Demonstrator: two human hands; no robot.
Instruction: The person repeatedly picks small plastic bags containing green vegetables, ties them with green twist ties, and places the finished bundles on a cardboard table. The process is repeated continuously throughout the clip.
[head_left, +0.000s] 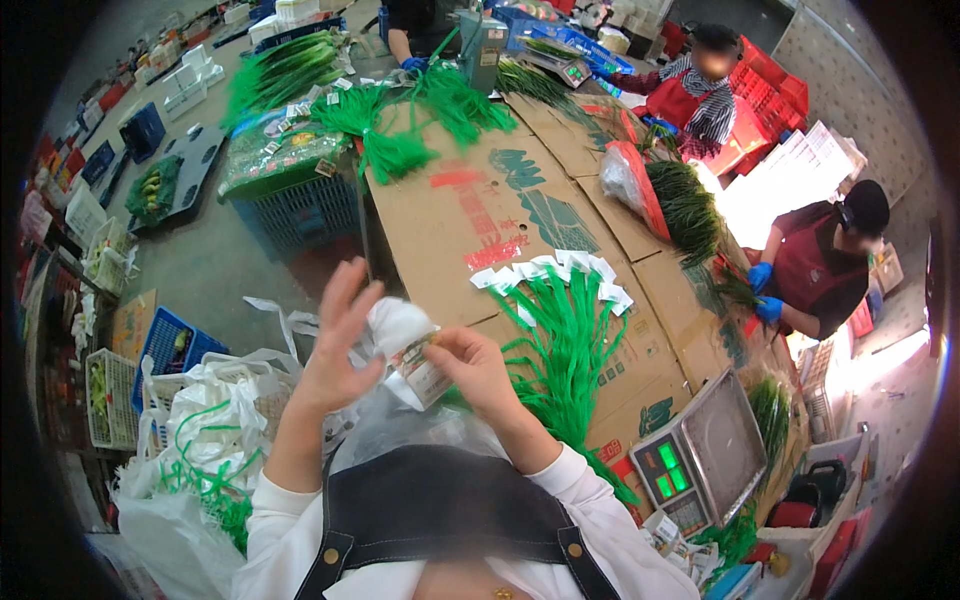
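My right hand (474, 367) pinches the top of a printed paper label (426, 375) between thumb and fingers, in front of my dark apron. To its left my left hand (337, 341) is raised with its fingers spread, blurred, near a white roll (399, 324) behind the label. Whether the label is joined to the roll cannot be told. On the cardboard just beyond my right hand lies a fanned bundle of green mesh net bags (562, 337), with white tags (574, 260) at their far ends. Clear plastic film (420, 431) lies below my hands.
A digital scale (701, 454) stands at the right. More green nets (375, 135) and leafy greens (292, 71) lie at the far end. Blue crate (300, 214) stands left of the cardboard-covered table (442, 232); white plastic bags (217, 420) hang at the left. Co-workers (814, 255) stand along the right side.
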